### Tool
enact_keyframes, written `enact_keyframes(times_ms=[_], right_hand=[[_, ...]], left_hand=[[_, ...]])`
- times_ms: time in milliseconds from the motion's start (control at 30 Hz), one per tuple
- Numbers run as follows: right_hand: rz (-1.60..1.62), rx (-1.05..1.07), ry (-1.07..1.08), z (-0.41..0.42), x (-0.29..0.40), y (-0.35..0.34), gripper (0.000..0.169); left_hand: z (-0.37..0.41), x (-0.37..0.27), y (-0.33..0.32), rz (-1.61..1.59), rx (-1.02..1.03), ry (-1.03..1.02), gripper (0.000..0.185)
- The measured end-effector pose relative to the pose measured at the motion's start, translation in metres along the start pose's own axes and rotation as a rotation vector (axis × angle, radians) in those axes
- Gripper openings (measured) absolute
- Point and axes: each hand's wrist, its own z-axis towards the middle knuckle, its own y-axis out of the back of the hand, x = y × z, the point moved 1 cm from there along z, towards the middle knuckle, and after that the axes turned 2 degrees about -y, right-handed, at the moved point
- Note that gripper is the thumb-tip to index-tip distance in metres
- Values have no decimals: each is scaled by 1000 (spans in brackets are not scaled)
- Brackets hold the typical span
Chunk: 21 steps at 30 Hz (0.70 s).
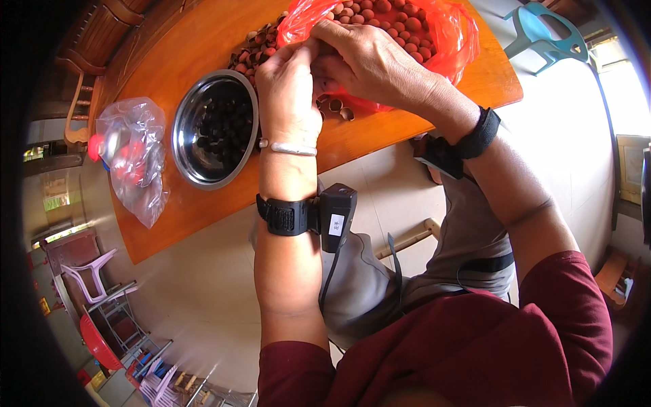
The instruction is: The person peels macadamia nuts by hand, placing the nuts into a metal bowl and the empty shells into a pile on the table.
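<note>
My left hand (290, 96) and my right hand (366, 63) meet above the wooden table, fingertips close together between the steel bowl and the red bag. Whatever they may pinch is hidden by the fingers. Round brown dried fruits, perhaps longans (356, 19), fill the open red plastic bag (452, 40) beyond my right hand. Dark pieces (226, 124) lie in the stainless steel bowl (184, 119) left of my left wrist. A heap of broken shells (249, 53) lies behind my left hand, and some empty shell pieces (347, 113) rest just below my right hand.
A clear plastic bag (145, 157) with red-capped contents lies on the wooden table (203, 213) at its left end. A teal plastic stool (549, 38) stands beyond the right edge. Wooden furniture is at the upper left. Devices are strapped to both wrists, with a cable at the left.
</note>
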Motion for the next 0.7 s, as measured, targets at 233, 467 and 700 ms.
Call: enact_keyframes(times_ms=[233,467,700], right_hand=[[-5,2,4,-1,-1,0,34],[-1,26,10,0,0,-1,34],[-18,-69,94,0,-5,-5,26]], left_hand=[[1,1,-4,-44,-25,-24,20],[-1,0,-4,-47,-47,-27,20],[-1,-3,-2,80,-5,14,24]])
